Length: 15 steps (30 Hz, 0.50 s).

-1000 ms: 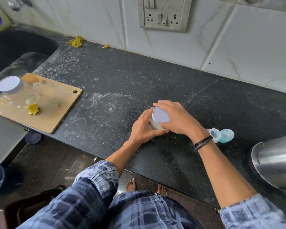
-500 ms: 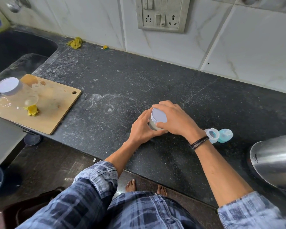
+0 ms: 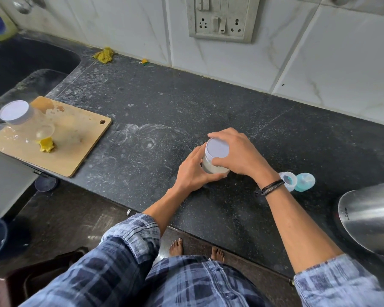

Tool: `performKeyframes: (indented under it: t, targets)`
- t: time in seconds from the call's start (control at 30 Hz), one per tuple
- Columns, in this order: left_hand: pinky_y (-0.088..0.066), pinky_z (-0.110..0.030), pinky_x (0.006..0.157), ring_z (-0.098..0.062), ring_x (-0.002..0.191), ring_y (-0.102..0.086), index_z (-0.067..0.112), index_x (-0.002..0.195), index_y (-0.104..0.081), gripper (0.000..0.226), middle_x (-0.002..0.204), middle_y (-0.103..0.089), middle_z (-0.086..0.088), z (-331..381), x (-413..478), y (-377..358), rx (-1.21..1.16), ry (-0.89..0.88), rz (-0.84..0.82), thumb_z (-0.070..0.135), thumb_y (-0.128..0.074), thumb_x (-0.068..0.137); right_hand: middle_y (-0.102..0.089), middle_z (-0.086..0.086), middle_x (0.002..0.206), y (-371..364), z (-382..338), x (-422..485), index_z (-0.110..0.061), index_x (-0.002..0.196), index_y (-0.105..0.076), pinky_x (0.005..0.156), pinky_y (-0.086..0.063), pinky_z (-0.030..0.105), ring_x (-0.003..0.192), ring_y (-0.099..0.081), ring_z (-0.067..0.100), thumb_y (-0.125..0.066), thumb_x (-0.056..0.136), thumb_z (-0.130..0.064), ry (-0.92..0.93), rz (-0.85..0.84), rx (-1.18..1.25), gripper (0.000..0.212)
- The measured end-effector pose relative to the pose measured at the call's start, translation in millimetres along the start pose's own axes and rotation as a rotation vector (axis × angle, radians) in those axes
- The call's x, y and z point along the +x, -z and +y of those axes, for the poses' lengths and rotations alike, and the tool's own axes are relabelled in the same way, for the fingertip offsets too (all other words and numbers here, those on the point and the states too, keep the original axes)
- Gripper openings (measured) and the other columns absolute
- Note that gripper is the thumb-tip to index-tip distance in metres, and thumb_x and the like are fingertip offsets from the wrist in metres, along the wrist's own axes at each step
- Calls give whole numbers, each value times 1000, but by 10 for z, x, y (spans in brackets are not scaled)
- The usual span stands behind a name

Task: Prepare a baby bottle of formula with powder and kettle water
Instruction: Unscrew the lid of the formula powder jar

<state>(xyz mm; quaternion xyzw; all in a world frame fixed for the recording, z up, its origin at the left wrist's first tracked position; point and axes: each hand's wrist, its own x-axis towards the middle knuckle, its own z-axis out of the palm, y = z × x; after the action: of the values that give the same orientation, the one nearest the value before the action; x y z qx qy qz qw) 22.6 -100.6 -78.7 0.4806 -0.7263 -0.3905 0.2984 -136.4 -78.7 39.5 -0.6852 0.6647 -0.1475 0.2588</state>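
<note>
Left of the kettle (image 3: pixel 370 220) we hold the powder jar (image 3: pixel 208 166): left hand (image 3: pixel 191 173) wraps its body, right hand (image 3: pixel 239 154) grips the lid (image 3: pixel 217 148). Prob. opening it; next needs a twist w/ base steady. Baby bottle (image 3: pixel 297 182) lies btwn jar & kettle.

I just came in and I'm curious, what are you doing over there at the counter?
A person stands at the dark counter working on a small jar of white powder. The left hand holds the jar's side while the right hand grips its white lid from above; the lid is on. A little baby bottle lies on the counter beside the right wrist, and a steel kettle waits at the right edge.
</note>
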Motion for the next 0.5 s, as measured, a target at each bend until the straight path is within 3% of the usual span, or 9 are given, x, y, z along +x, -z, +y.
performKeyframes:
  t: [0.1,0.27,0.4,0.5]
  targets:
    - [-55,-43,96,-5,116,-59,39,141,-50,88,128,-57,22,10,0,9,-1,3,-9,63,-87,65,-49,-4,144,56,14,-25,-34,148,-54,99,-38,28,131,-48,23,-82,82,-23,-4,61,83,73]
    - [-55,-43,100,-8,126,-57,36,148,-46,97,138,-55,19,-11,2,2,10,3,-25,68,-85,65,-45,-7,132,122,102,-298,-32,148,-53,97,-45,24,119,-50,7,-86,82,-32,10,236,263,74]
    - [-52,-44,106,-9,135,-53,30,153,-45,104,148,-52,14,-36,-9,-5,22,6,-23,75,-81,65,-42,-3,129,-54,230,-682,-30,146,-54,99,-50,16,123,-50,3,-88,82,-26,53,326,355,73]
    - [-53,-45,102,-6,129,-55,38,147,-47,94,140,-54,20,-1,-11,11,16,-23,-15,70,-84,67,-40,-2,127,-317,326,-960,-24,140,-60,105,-48,24,127,-46,3,-90,79,-24,64,377,341,68]
